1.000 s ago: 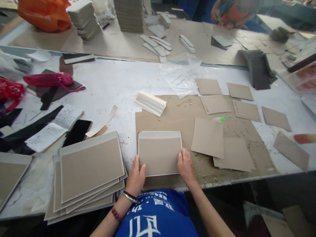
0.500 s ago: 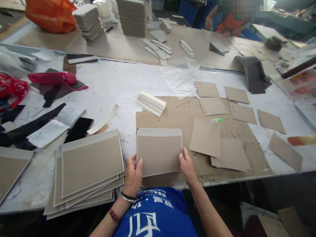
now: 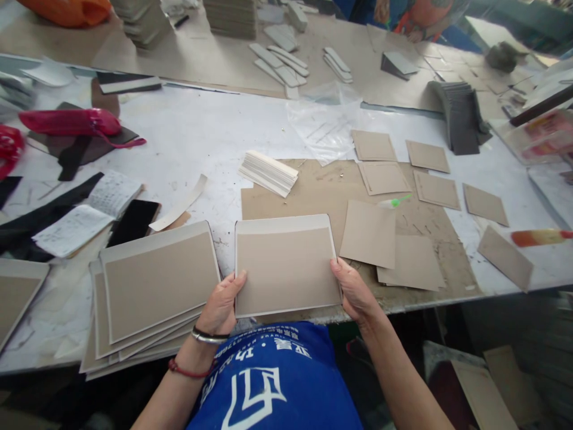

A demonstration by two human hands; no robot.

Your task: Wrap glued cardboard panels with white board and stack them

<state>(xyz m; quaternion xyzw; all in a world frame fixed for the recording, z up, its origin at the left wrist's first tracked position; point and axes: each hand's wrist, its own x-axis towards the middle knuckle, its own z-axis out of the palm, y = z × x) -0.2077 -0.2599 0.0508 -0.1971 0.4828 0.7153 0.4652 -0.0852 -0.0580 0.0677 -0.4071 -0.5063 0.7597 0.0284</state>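
Between my two hands is a flat beige panel (image 3: pixel 286 269) with a pale border, raised near the front edge of the table. My left hand (image 3: pixel 224 301) grips its left edge, thumb on top and the other fingers underneath. On the right edge, my right hand (image 3: pixel 353 289) pinches it the same way. A stack of similar beige panels (image 3: pixel 159 286) lies just left of my left hand. To the right of the held panel, two plain beige sheets (image 3: pixel 369 233) overlap on a brown board (image 3: pixel 308 191).
Small beige pieces (image 3: pixel 373 146) and a glue bottle with an orange-brown body (image 3: pixel 539 237) lie to the right. A bundle of pale strips (image 3: pixel 268 173) sits ahead. On the left are an open notebook (image 3: pixel 74 230), a black phone (image 3: pixel 134 222) and a pink pouch (image 3: pixel 71 122). Another person (image 3: pixel 421 18) is across the table.
The held panel has come closer and looks larger, its lower edge nearer my apron. My hands have moved slightly apart with it. The whole view has tilted downward.
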